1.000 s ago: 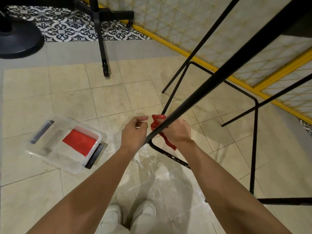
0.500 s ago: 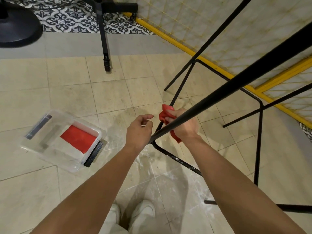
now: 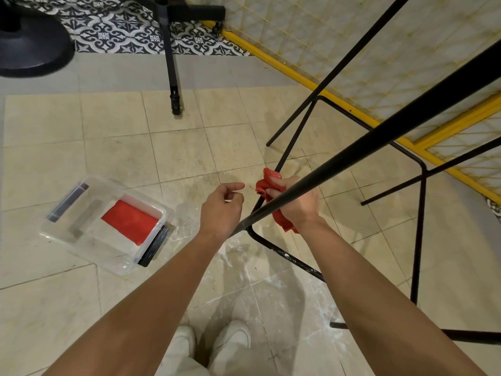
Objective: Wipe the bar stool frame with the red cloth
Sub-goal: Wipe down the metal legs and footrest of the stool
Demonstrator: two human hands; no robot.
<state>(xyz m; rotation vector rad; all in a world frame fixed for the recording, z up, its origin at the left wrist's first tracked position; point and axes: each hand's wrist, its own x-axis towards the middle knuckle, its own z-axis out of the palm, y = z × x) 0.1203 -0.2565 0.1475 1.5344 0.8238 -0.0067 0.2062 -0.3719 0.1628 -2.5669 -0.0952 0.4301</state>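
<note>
In the right hand, the red cloth is bunched and gripped tightly around a thin leg of the black bar stool frame, and one end of it hangs out below the wrist. A thicker bar of the frame crosses in front of this hand. Just to its left, the left hand holds nothing, with fingers loosely curled, near the lower end of that bar. I cannot tell if it touches. Farther left, a clear plastic box with a flat red piece inside lies on the floor.
</note>
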